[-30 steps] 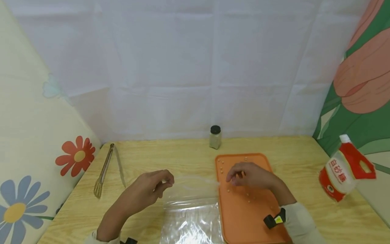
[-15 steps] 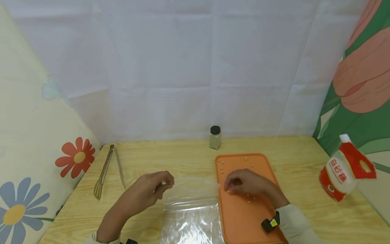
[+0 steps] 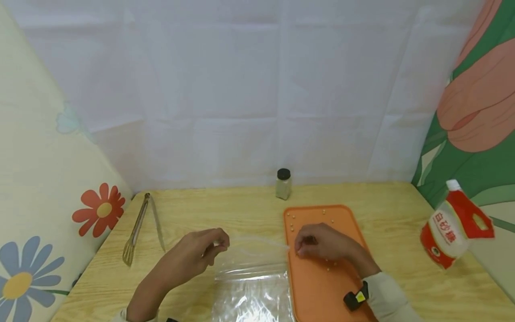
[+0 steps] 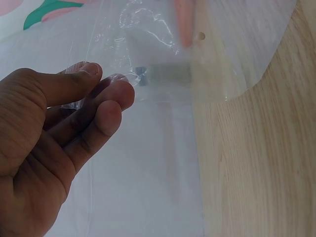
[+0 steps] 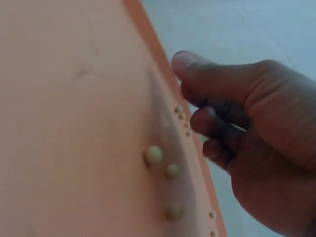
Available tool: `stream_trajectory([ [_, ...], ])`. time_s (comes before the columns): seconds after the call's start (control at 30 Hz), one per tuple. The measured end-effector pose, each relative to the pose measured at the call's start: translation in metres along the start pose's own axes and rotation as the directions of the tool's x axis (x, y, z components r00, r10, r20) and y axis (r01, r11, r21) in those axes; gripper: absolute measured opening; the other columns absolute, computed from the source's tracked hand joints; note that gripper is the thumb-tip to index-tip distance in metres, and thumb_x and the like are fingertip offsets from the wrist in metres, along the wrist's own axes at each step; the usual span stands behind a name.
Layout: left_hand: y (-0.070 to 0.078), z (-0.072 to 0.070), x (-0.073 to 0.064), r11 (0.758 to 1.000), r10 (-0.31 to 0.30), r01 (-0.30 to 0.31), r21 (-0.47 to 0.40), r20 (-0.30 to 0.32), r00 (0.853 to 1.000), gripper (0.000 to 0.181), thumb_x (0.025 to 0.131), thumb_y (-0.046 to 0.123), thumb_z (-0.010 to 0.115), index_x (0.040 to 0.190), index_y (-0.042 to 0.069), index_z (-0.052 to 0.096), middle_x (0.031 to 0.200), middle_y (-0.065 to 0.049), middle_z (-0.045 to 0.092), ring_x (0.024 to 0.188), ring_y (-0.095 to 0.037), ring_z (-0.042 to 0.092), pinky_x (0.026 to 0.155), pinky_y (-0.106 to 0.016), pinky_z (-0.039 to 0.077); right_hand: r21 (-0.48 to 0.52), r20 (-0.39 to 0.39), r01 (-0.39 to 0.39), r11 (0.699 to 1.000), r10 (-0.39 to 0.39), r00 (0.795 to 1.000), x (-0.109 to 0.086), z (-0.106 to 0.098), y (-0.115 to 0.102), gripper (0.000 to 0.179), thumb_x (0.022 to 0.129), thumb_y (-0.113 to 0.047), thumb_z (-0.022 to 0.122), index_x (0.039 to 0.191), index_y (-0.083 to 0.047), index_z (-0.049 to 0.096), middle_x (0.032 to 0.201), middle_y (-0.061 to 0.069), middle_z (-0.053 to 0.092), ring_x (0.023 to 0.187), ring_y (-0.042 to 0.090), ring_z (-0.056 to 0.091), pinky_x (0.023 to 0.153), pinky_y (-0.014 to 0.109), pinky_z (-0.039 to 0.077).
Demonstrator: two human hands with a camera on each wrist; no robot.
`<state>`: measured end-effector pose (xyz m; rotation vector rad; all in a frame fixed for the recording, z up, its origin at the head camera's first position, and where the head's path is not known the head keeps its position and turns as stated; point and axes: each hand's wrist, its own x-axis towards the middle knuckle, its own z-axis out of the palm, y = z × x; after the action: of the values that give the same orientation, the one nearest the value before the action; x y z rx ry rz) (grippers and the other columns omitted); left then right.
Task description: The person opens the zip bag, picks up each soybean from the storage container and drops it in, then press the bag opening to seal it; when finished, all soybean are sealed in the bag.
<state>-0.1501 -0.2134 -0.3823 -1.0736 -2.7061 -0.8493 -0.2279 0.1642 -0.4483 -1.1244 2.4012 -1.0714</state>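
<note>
My left hand [image 3: 199, 250] pinches the top corner of a clear plastic bag [image 3: 253, 295] between thumb and fingertips. The bag's film [image 4: 148, 34] spreads from those fingertips in the left wrist view. Low over the orange cutting board [image 3: 314, 295], my right hand [image 3: 326, 241] has its thumb and index finger pinched together where a soybean lay; that bean is now hidden in the fingers. Close to this hand, a few loose soybeans [image 5: 153, 155] lie on the board, and several more [image 3: 292, 225] are scattered toward its far end.
Metal tongs [image 3: 138, 228] lie at the table's left side. A small jar with a black lid [image 3: 283, 184] stands behind the board. A red and white sugar pouch [image 3: 450, 228] stands at the right. Cloth hangs behind the wooden table [image 3: 193, 205].
My right hand has come down onto the board over a soybean, closed its fingertips there and shifted slightly left. My left hand has stayed at the bag's corner.
</note>
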Motion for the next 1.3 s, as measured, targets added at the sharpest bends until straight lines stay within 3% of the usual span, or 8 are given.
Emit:
stream_trajectory([
  [0.13,0.0,0.0,0.0,1.0,0.008,-0.008,0.006,-0.007,1.0,0.024,0.097,0.005,0.066,0.103,0.027,0.059,0.081,0.017,0.056,0.061,0.002,0.051,0.052,-0.02,0.047,0.034,-0.141,0.068,0.997,-0.063,0.988,0.002,-0.004,-0.011,0.005,0.099,-0.032,0.066,0.103,-0.029,0.068,0.097,-0.012,0.065,0.082,0.011,0.058,0.071,0.03,0.05],
  [0.3,0.001,0.001,0.0,1.0,0.025,-0.025,0.017,-0.019,1.0,0.025,0.096,0.004,0.067,0.102,0.027,0.059,0.078,0.017,0.054,0.06,0.003,0.049,0.052,-0.019,0.046,0.06,-0.267,0.207,0.977,-0.184,0.946,0.005,-0.01,-0.031,0.007,0.099,-0.022,0.066,0.105,-0.022,0.069,0.093,-0.009,0.064,0.078,0.013,0.055,0.068,0.031,0.046],
  [0.5,0.001,0.001,0.0,1.0,0.022,-0.022,0.008,-0.017,1.0,0.026,0.096,0.003,0.068,0.102,0.027,0.059,0.078,0.018,0.053,0.06,0.002,0.049,0.052,-0.02,0.046,0.155,-0.271,0.3,0.941,-0.251,0.929,0.007,-0.008,-0.054,0.014,0.099,-0.01,0.066,0.107,-0.021,0.068,0.092,-0.004,0.063,0.076,0.015,0.054,0.067,0.032,0.047],
  [0.7,0.002,0.001,-0.001,1.0,0.014,-0.014,0.011,-0.014,1.0,0.026,0.096,0.003,0.068,0.102,0.027,0.059,0.078,0.018,0.053,0.06,0.002,0.049,0.052,-0.02,0.046,0.167,-0.25,0.343,0.924,-0.297,0.922,0.01,-0.003,-0.064,0.018,0.097,-0.008,0.067,0.109,-0.023,0.067,0.091,-0.005,0.062,0.075,0.015,0.053,0.067,0.033,0.045],
  [0.87,0.002,0.002,-0.001,1.0,0.024,-0.024,0.011,-0.013,1.0,0.026,0.096,0.003,0.068,0.102,0.027,0.058,0.077,0.018,0.053,0.06,0.003,0.049,0.051,-0.019,0.046,0.158,-0.228,0.347,0.924,-0.308,0.924,0.012,0.0,-0.066,0.014,0.099,-0.014,0.066,0.11,-0.023,0.067,0.091,-0.006,0.063,0.073,0.015,0.05,0.068,0.033,0.043],
  [1.03,0.001,0.002,-0.001,0.999,0.035,-0.035,0.009,-0.018,0.999,0.027,0.095,0.002,0.068,0.102,0.026,0.058,0.077,0.017,0.053,0.06,0.003,0.049,0.051,-0.019,0.046,0.152,-0.219,0.279,0.948,-0.244,0.945,0.011,-0.001,-0.067,0.017,0.1,-0.022,0.065,0.116,-0.024,0.068,0.092,-0.006,0.062,0.076,0.015,0.051,0.068,0.031,0.046],
  [1.17,0.002,0.002,0.0,0.999,0.045,-0.045,0.006,-0.023,0.999,0.028,0.094,0.001,0.068,0.102,0.026,0.058,0.079,0.017,0.054,0.06,0.003,0.05,0.051,-0.019,0.046,0.163,-0.26,0.225,0.961,-0.178,0.949,0.006,-0.009,-0.065,0.018,0.101,-0.019,0.064,0.118,-0.022,0.069,0.093,-0.003,0.063,0.078,0.016,0.054,0.068,0.032,0.047],
  [1.3,0.002,0.001,0.0,0.999,0.043,-0.043,-0.003,-0.016,0.999,0.029,0.094,0.0,0.068,0.102,0.025,0.058,0.08,0.017,0.055,0.06,0.003,0.05,0.051,-0.019,0.047,0.134,-0.335,0.17,0.976,-0.117,0.935,-0.002,-0.022,-0.053,0.019,0.101,-0.015,0.064,0.117,-0.023,0.068,0.094,-0.002,0.063,0.079,0.019,0.054,0.067,0.033,0.047],
])
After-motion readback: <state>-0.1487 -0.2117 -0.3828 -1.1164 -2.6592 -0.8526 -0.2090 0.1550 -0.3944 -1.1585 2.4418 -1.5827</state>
